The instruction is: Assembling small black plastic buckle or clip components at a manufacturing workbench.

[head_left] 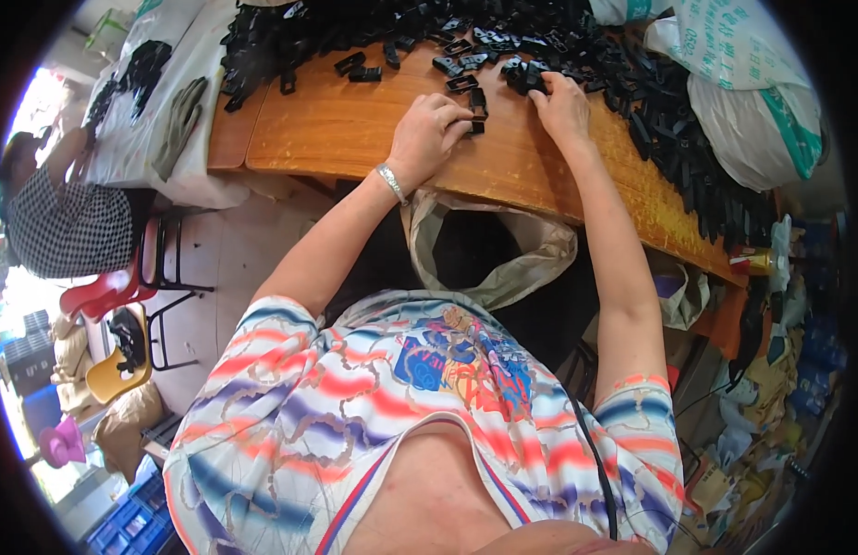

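Note:
My left hand (423, 139), with a silver bracelet at its wrist, pinches a small black plastic part (478, 100) at the table's near side. My right hand (565, 109) is farther right, its thumb and fingers closed on a small clump of black plastic parts (521, 76). Between the hands and just beyond them lie several loose black parts (461, 83) with rectangular openings. A big heap of similar black parts (300, 37) covers the far side of the brown wooden table (327, 125) and runs down its right side.
An open pale sack (549, 245) hangs below the table's near edge. White and green woven bags (753, 120) stand at the right. To the left, a glove (181, 125) lies on a plastic-covered table, near a seated person in a checked top (73, 222). Chairs (124, 356) stand behind.

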The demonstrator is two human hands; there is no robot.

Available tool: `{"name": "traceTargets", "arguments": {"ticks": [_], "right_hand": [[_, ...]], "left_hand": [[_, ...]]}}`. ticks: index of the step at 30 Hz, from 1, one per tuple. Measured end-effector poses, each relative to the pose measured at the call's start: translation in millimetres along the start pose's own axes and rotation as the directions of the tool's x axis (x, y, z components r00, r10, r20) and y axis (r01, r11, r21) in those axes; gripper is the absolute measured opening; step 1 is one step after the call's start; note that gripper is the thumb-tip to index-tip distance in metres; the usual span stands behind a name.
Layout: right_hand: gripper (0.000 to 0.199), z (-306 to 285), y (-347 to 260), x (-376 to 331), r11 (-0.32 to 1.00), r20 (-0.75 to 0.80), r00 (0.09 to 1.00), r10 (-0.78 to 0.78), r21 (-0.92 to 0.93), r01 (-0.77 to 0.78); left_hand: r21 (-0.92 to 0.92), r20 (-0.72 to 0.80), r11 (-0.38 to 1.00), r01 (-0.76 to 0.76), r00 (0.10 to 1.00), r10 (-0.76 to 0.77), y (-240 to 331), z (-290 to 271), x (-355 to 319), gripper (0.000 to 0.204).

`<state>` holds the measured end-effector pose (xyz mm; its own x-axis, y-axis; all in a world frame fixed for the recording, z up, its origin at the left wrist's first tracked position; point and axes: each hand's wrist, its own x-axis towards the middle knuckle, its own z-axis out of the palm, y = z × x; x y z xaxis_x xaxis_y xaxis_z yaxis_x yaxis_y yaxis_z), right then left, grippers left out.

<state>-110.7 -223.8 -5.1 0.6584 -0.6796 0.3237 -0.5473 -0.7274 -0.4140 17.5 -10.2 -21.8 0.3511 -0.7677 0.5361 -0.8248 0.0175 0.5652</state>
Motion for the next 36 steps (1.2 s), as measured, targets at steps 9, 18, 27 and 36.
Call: {"name": "traceTargets", "arguments": {"ticks": [9, 18, 27, 36], "right_hand": [[0.029, -23.6, 2.8, -53.1, 0.998, 0.108, 0.994, 0.002, 0.054, -0.008], [0.022, -24.3, -23.3, -93.4, 0.990, 0.055, 0.992, -0.113, 0.095, 0.108], [0.021, -25.4, -27.6, -94.2, 0.986, 0.093, 0.989, -0.113, 0.134, 0.100], [0.022, -39.0, -43.9, -95.3, 0.931, 0.084, 0.977, -0.194, 0.329, 0.157]], "left_hand": [[0.049, 0.063, 0.998, 0.046, 0.997, -0.049, 3.4, -7.2, -12.0, 0.031], [0.034, 0.079, 0.998, 0.046, 0.996, -0.049, 37.7, 5.6, -22.4, 0.049], [0.279, -0.065, 0.939, 0.201, 0.979, -0.191, 54.5, 25.4, -12.1, 0.047], [-0.043, 0.085, 0.995, 0.087, 0.993, -0.083, 30.9, 2.1, -15.2, 0.049]]}}
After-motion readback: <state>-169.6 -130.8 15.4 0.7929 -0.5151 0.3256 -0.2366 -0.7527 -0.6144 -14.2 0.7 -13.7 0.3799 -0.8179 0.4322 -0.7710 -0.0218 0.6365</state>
